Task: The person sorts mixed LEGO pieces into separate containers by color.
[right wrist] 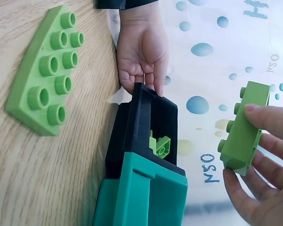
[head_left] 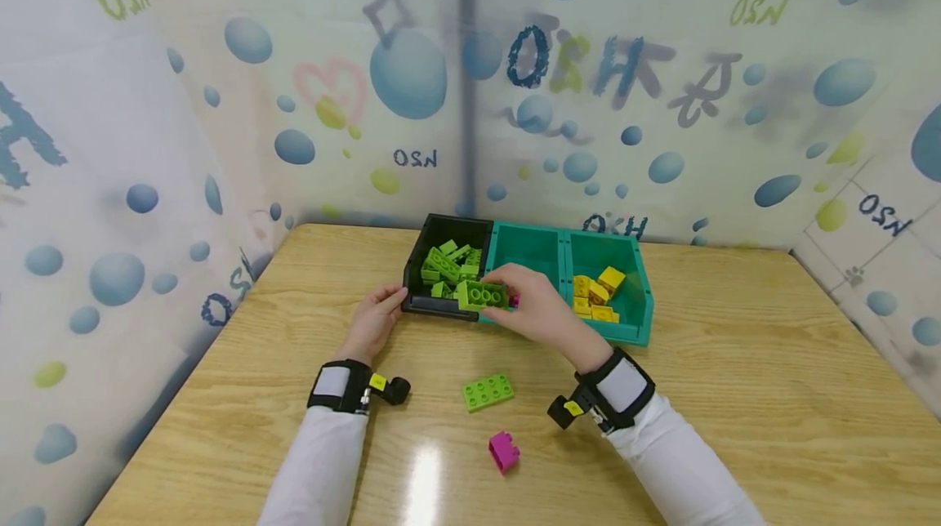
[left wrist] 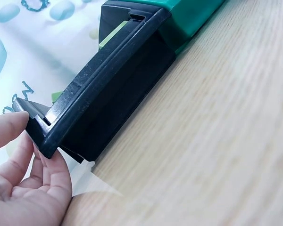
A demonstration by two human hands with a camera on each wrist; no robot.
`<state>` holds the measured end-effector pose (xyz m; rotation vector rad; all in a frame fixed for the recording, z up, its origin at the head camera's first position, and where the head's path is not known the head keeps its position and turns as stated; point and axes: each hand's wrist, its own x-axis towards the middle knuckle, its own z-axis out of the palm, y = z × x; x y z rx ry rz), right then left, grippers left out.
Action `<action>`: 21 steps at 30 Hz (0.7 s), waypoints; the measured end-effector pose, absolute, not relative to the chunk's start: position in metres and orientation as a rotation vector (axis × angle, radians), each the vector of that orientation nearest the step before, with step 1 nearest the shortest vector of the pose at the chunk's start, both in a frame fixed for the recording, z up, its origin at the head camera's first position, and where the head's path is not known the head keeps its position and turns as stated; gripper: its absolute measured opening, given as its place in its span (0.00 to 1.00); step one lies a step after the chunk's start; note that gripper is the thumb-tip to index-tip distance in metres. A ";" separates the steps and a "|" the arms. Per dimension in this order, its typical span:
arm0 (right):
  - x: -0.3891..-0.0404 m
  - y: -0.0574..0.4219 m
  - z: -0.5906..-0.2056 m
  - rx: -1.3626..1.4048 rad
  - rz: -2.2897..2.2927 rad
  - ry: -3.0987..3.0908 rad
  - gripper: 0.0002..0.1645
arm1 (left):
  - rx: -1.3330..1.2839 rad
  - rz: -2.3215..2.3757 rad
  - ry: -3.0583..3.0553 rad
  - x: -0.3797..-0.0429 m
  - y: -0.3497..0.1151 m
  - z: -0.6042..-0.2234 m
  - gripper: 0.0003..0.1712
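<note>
My left hand (head_left: pixel 375 320) pinches the near left corner of the black bin (left wrist: pixel 118 89), thumb on top of the rim and fingers beneath it. Several green building bricks (head_left: pixel 444 263) lie jumbled inside that bin. Between thumb and fingertips, my right hand (head_left: pixel 540 305) holds a long green brick (right wrist: pixel 245 127) with a row of studs, over the front edge of the bins. A flat green brick (head_left: pixel 488 392) lies studs up on the table between the wrists. Closer to me, a magenta brick (head_left: pixel 504 452) rests on its side.
Two teal bins (head_left: pixel 643 297) adjoin the black one on its right. Yellow bricks (head_left: pixel 594 293) sit in the right teal bin; a bit of magenta (head_left: pixel 515 300) shows in the middle one beside my right hand. A patterned cloth wall (head_left: pixel 412 183) rises behind the wooden table (head_left: pixel 735 363).
</note>
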<state>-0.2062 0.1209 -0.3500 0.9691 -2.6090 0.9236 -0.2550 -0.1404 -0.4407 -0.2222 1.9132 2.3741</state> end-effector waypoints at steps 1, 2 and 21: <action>-0.208 0.119 -0.350 0.969 0.936 -2.617 0.22 | -0.222 2.373 1.917 -0.255 -0.140 -0.440 0.08; -0.210 0.117 -0.350 0.968 0.943 -2.625 0.22 | -0.230 2.374 1.918 -0.255 -0.140 -0.440 0.09; -0.241 0.074 -0.367 1.025 0.528 -2.762 0.23 | -0.229 2.425 1.878 -0.256 -0.139 -0.440 0.02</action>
